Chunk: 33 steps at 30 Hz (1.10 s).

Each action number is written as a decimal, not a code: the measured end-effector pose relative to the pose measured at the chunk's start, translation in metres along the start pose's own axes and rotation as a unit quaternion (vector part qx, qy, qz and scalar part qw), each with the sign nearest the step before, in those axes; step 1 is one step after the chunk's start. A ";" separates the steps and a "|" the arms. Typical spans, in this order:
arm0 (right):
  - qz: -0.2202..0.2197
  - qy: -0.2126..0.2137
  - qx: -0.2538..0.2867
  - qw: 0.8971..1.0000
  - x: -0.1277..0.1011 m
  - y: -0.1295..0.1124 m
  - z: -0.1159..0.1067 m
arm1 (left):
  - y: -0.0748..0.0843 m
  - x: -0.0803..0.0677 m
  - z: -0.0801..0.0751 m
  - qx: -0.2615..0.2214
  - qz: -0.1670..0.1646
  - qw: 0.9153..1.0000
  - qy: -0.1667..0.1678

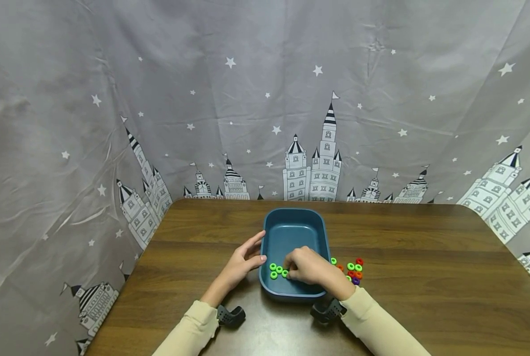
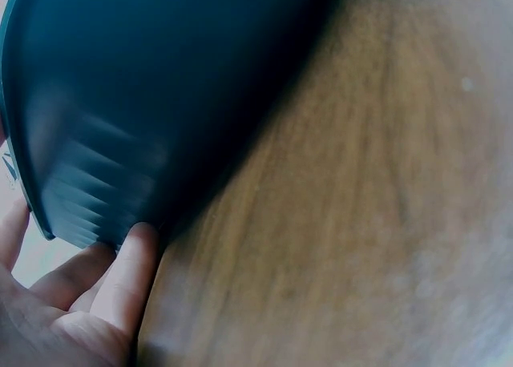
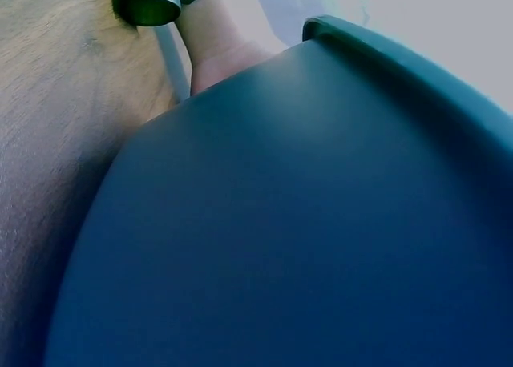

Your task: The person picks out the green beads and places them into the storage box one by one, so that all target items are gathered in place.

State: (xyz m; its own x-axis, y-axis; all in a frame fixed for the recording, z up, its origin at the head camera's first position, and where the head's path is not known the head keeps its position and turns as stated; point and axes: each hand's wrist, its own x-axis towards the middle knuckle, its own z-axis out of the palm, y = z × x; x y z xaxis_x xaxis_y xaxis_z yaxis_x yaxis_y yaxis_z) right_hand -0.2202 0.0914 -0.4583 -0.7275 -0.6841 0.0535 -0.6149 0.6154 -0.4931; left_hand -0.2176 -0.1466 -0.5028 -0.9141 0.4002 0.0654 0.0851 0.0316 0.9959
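A blue rectangular bin (image 1: 293, 211) sits on the table, with several small green rings (image 1: 273, 275) on its floor at the near left. My right hand (image 1: 308, 267) reaches into the bin over its right wall. Its curled thumb and fingers pinch a green ring beside the others. Part of that ring is hidden by the fingertips. At the bin's left side, my left hand (image 1: 245, 257) is spread, thumb at the rim and fingers along the outer wall. Close up in the left wrist view, fingertips touch the ribbed outside of the bin. The bin's wall fills most of the right wrist view.
Just right of the bin lies a loose group of rings in red (image 1: 359, 261), green, orange and purple, partly behind my right forearm. The wooden table (image 1: 425, 257) extends to both sides. A grey curtain (image 1: 256, 99) with castles and stars hangs behind its far edge.
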 end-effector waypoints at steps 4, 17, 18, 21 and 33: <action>0.001 0.001 -0.002 1.000 0.000 0.001 -0.001 | 0.000 0.001 0.000 -0.001 0.001 1.000 0.000; -0.031 0.112 0.028 0.993 -0.010 0.004 -0.021 | 0.001 0.000 0.001 -0.003 0.009 1.000 -0.010; -0.034 0.128 0.026 0.991 -0.012 0.006 -0.024 | 0.001 0.001 0.001 -0.001 0.011 1.000 -0.010; -0.033 0.167 0.027 0.985 -0.021 0.011 -0.034 | 0.002 0.001 0.001 0.004 0.017 1.000 -0.008; 0.038 0.216 0.022 0.975 -0.064 0.046 -0.059 | 0.003 0.000 0.002 0.004 0.012 1.000 -0.003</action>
State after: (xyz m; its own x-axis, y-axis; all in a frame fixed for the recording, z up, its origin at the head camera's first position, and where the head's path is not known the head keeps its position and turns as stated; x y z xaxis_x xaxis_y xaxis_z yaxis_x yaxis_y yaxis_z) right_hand -0.2199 0.1864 -0.4330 -0.8362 -0.4025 0.3724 -0.5481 0.6342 -0.5453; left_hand -0.2169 -0.1446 -0.5003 -0.9097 0.4056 0.0890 0.1099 0.0285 0.9935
